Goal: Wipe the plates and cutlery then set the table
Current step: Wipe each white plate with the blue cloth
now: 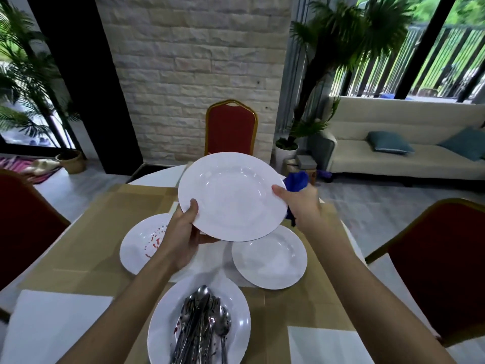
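I hold a clean white plate (232, 195) up above the table, tilted toward me. My left hand (183, 232) grips its lower left rim, thumb on top. My right hand (299, 203) grips the right rim and also holds a blue cloth (296, 182) bunched behind the plate. On the table below lie a plate with red stains (139, 245) at the left, a clean white plate (270, 258) at the right, and a near plate (236, 311) piled with several spoons and forks (202, 327).
The table (99, 232) has a tan cover, with white placemats at the near left (52, 324) and near right (328, 345). Red chairs stand at the far side (231, 127), the left (23, 227) and the right (441, 266). A sofa and potted plants are beyond.
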The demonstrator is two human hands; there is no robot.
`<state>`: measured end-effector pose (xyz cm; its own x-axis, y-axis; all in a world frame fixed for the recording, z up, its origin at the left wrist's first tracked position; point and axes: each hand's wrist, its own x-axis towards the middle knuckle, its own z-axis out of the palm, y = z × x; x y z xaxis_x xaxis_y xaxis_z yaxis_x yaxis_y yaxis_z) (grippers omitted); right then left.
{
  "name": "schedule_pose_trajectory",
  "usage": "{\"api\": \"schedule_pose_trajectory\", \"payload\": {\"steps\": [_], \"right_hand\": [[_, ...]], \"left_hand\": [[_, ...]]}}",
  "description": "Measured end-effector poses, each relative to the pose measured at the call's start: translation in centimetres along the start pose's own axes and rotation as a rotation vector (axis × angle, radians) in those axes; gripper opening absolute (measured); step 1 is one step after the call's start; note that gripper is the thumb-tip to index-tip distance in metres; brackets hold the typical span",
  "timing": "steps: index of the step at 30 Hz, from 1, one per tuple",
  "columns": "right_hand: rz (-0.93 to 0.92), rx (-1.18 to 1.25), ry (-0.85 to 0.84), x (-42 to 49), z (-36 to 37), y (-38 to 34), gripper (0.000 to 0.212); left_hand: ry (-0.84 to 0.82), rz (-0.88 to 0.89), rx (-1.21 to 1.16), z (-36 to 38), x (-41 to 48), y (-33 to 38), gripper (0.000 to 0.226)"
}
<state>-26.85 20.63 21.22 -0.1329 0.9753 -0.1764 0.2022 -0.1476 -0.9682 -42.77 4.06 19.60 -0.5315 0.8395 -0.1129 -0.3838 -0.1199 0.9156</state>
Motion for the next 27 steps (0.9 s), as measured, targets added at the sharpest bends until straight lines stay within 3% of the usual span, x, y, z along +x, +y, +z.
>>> {"api": "schedule_pose_trajectory", "payload": {"steps": [3,4,6,11,14,15,17,20,23,25,27], "right_hand": [[-0.666,-0.768,0.287,1.3,1.5,1.1,0.045],[-0.837,-0.880,0.261,1.6,2.2,1.3,0.050],[-0.958,-0.847,0.036,1.8,3.9,1.7,0.058],[-0.928,-0.712,-0.637,1.4,6.9,4.1,0.057],[-0.854,-0.810,-0.865,3.6,5.9,5.8,0.051],[-0.840,-0.887,-0.828,5.0,5.4,6.3,0.050],[-0.834,-0.959,-0.583,8.5,5.0,7.5,0.053],[-0.551,-0.508,-0.318,12.0,5.9,7.4,0.053],[-0.146,-0.212,-0.244,15.5,7.7,7.1,0.051],[-0.031,-0.209,-0.207,17.6,8.5,7.8,0.049],[0.015,-0.300,-0.161,19.5,9.3,9.1,0.049]], "left_hand": [[-0.029,-0.024,0.038,0.0,0.9,-1.0,0.042],[-0.041,-0.041,0.061,0.1,1.2,-1.2,0.047],[-0.082,-0.071,0.116,0.4,1.8,-1.6,0.053],[-0.003,-0.087,0.127,-0.2,5.3,-2.8,0.049],[0.130,-0.100,0.096,-2.4,7.7,-2.9,0.047],[0.154,-0.086,0.104,-3.0,8.4,-3.0,0.044],[0.175,-0.080,0.112,-3.6,10.2,-3.7,0.041],[0.219,-0.130,0.084,-3.8,13.5,-5.5,0.040],[0.252,-0.194,0.095,-4.3,17.6,-7.3,0.030],[0.262,-0.231,0.193,-4.8,20.1,-8.2,0.022],[0.262,-0.287,0.336,-6.0,22.7,-9.4,0.031]]}}
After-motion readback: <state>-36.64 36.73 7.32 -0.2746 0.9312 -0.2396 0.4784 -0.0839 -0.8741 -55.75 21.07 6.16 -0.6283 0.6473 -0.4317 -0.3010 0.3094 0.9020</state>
